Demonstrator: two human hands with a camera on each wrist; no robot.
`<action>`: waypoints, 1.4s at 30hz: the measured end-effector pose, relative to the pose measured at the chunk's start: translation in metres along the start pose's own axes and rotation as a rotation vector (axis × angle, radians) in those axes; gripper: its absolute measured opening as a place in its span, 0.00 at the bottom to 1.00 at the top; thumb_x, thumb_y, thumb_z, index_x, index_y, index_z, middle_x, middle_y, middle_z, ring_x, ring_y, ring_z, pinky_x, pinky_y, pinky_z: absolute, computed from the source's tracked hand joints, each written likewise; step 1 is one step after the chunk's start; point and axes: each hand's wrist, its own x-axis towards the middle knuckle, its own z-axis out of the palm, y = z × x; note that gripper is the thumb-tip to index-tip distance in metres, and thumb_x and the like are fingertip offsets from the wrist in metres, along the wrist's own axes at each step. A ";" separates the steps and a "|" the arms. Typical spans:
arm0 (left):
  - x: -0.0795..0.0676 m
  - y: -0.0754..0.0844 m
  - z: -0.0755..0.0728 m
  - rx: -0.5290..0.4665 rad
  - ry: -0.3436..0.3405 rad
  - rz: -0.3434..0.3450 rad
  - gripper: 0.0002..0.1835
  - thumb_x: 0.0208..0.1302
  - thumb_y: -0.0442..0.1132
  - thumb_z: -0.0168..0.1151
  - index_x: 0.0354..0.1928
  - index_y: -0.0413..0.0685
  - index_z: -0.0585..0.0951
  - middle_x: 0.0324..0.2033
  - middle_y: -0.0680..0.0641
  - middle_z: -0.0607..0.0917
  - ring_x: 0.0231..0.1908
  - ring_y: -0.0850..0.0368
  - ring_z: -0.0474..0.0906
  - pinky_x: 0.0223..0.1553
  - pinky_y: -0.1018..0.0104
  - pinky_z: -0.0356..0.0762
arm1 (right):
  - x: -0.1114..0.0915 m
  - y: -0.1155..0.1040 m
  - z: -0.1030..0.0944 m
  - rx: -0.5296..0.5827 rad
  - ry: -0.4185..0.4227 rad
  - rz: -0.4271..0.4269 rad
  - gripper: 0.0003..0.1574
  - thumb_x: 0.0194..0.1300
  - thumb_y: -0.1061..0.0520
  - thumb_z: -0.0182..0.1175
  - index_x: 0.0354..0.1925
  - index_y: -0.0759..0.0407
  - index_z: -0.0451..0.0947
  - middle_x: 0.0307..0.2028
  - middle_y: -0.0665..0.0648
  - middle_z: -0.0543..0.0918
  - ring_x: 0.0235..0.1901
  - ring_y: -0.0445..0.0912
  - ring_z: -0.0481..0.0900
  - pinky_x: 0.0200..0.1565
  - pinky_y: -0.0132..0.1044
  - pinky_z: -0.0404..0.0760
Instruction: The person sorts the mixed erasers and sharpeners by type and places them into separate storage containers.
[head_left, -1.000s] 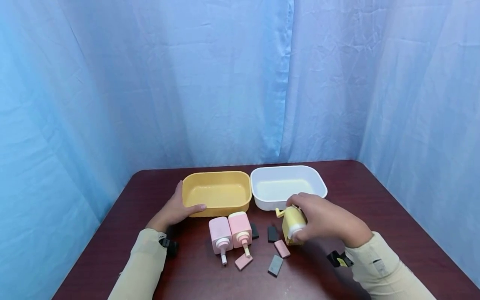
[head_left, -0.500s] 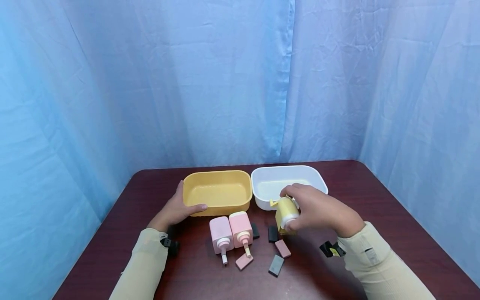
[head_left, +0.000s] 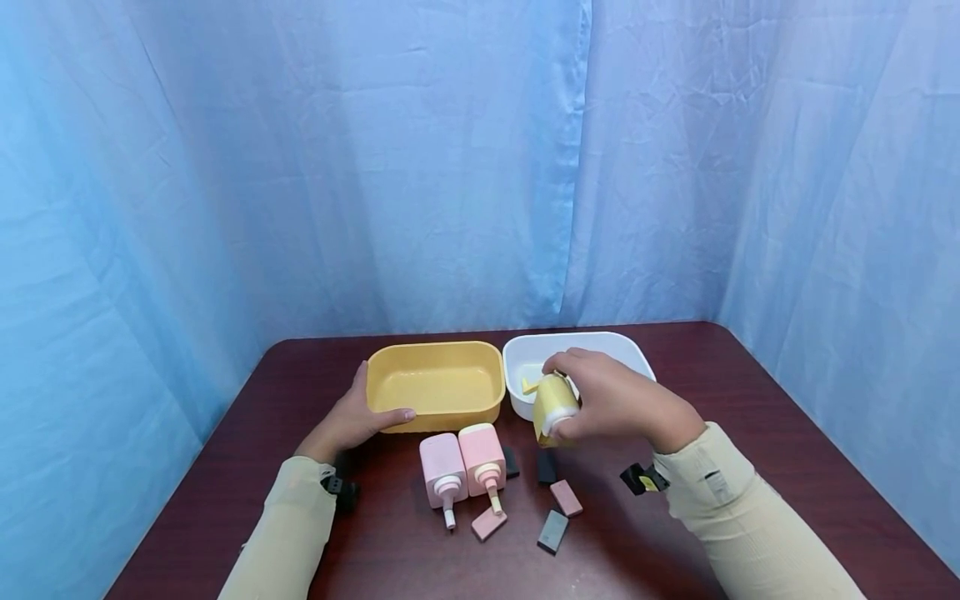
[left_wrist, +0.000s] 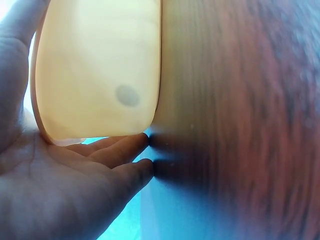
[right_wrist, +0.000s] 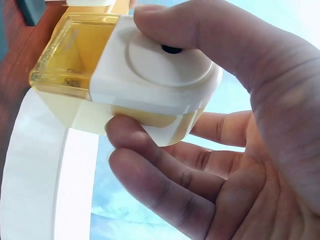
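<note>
My right hand (head_left: 618, 396) grips a yellow-and-white hand-crank pencil sharpener (head_left: 553, 402), its small crank pointing left, over the near edge of the white basin (head_left: 637, 354). In the right wrist view, the thumb presses the round white face and the fingers lie along the opposite side; the sharpener's clear amber drawer (right_wrist: 75, 55) shows. My left hand (head_left: 352, 421) rests against the left corner of the yellow basin (head_left: 437, 422). Its thumb lies along the front rim, while straight fingers touch the end wall in the left wrist view.
A lilac pump bottle (head_left: 441, 458) and a pink pump bottle (head_left: 480, 450) sit side by side before the yellow basin. Around them lie pink blocks, one a pink block (head_left: 566, 497), a grey block (head_left: 552, 532) and dark blocks, including a dark block (head_left: 546, 468). Blue curtains (head_left: 450, 167) surround the table.
My right hand has carried the sharpener left and away from me, from the table in front of the white basin to over its near edge. The left hand stays put.
</note>
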 end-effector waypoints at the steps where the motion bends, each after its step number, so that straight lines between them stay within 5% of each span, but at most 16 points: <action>1: 0.000 0.000 0.000 0.000 0.000 0.004 0.73 0.46 0.64 0.81 0.83 0.57 0.38 0.63 0.42 0.74 0.57 0.48 0.76 0.66 0.46 0.75 | 0.002 -0.001 -0.001 0.001 0.003 -0.004 0.44 0.41 0.45 0.79 0.57 0.54 0.78 0.42 0.47 0.80 0.39 0.45 0.79 0.37 0.35 0.78; 15: 0.000 0.000 0.001 0.010 0.003 0.011 0.73 0.46 0.63 0.82 0.83 0.55 0.40 0.65 0.41 0.74 0.57 0.48 0.76 0.66 0.46 0.75 | 0.028 -0.009 -0.003 0.005 0.002 -0.013 0.46 0.44 0.44 0.79 0.60 0.58 0.78 0.47 0.51 0.82 0.43 0.46 0.79 0.43 0.38 0.79; 30: 0.002 0.000 0.001 0.004 0.005 0.003 0.73 0.43 0.63 0.83 0.82 0.56 0.41 0.66 0.41 0.73 0.59 0.46 0.75 0.66 0.46 0.75 | 0.056 -0.018 0.003 0.102 -0.011 0.018 0.41 0.43 0.46 0.79 0.56 0.54 0.79 0.42 0.50 0.80 0.41 0.49 0.79 0.36 0.37 0.81; 42: 0.003 0.001 0.003 -0.010 0.001 -0.008 0.73 0.43 0.64 0.83 0.82 0.59 0.41 0.65 0.42 0.73 0.59 0.47 0.75 0.65 0.47 0.76 | 0.074 -0.021 0.007 0.077 -0.027 0.034 0.40 0.46 0.45 0.78 0.57 0.56 0.79 0.44 0.51 0.81 0.41 0.48 0.78 0.38 0.38 0.80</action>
